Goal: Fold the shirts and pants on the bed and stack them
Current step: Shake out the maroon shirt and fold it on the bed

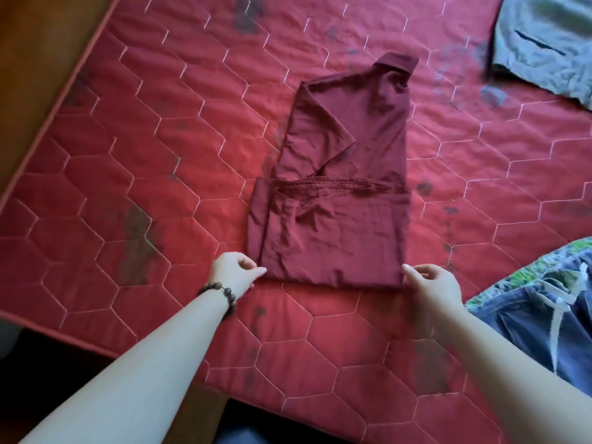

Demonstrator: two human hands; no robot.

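Mid-bed (134, 161), a maroon shirt (336, 193), thin, creased cotton narrowed to a strip with hem doubled up, pinched at both near corners, left hand (232, 272) and right hand (431, 282) each closed on the fold, likely to lift it toward the collar.

Bedroom: quilted red mattress (134, 161), clothes.

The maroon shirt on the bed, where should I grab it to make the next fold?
Probably grip the maroon shirt by its two near corners, coming from the near edge, where the left hand and right hand already sit. It lies as a long narrow strip, collar far, so lifting the near end folds it toward the collar.
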